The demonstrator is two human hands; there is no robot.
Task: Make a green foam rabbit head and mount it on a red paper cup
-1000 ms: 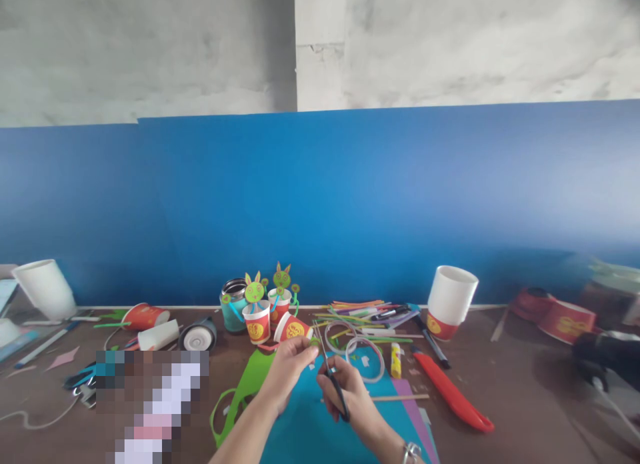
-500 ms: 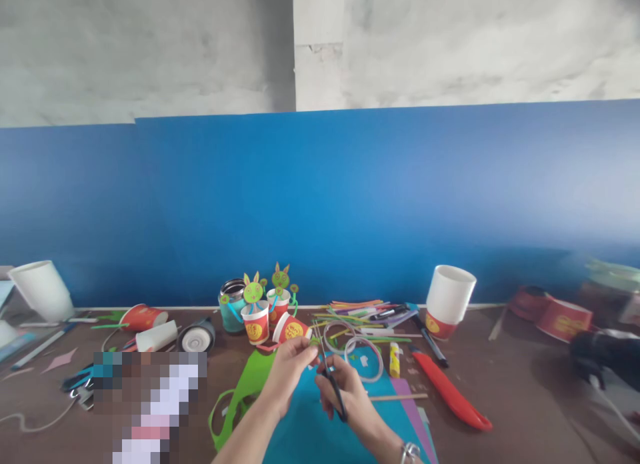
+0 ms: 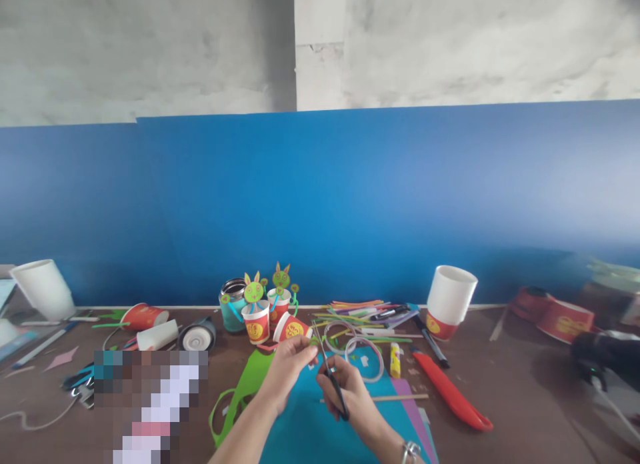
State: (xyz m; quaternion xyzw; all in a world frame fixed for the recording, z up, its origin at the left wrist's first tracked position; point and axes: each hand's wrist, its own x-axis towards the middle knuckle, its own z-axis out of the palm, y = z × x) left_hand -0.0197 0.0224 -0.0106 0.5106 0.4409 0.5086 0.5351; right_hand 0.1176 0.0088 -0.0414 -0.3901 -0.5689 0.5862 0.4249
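My right hand is closed round the black handles of a pair of scissors, blades pointing up and away. My left hand pinches a small green piece right at the blade tips. Both hands hover above a teal sheet and a cut green sheet lying on the brown table. Just beyond the hands stand red paper cups with green bunny heads.
A white-and-red cup stack stands at the right, with a red cutter, yellow glue stick, plastic rings and coloured strips nearby. Tipped cups, a tape roll and a white cup lie left. A blue board backs the table.
Both hands stay in nearly the same place; the scissors' blades have shifted slightly by the green piece.
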